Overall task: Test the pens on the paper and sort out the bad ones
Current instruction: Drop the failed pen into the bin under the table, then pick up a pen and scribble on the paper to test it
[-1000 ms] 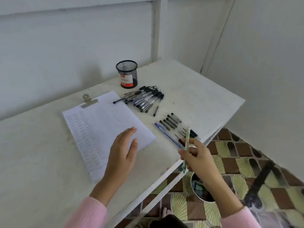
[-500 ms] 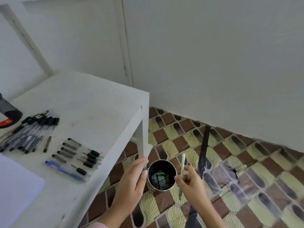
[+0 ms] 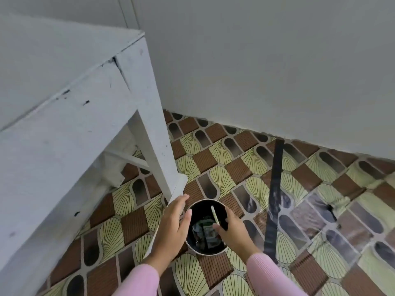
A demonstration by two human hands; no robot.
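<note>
A pale green pen point(image 3: 214, 214) hangs tilted over the mouth of a round black bin point(image 3: 205, 252) on the floor. My right hand point(image 3: 234, 233) reaches over the bin's right side and pinches the pen's lower end between thumb and fingers. With its fingers straight, my left hand point(image 3: 173, 227) lies at the bin's left rim, next to the foot of the white table leg point(image 3: 154, 146). Crumpled wrappers lie inside the bin. The paper and the other pens are out of view.
The white table point(image 3: 64, 103) fills the left side, with its corner leg just behind the bin. A long black strip point(image 3: 274, 199) lies on the patterned brown and yellow floor to the right. A grey wall closes the back.
The view has swung from the tabletop down to the floor. My right hand has carried the green pen from beside the bin to above its opening. My left hand has stayed at the bin's left rim.
</note>
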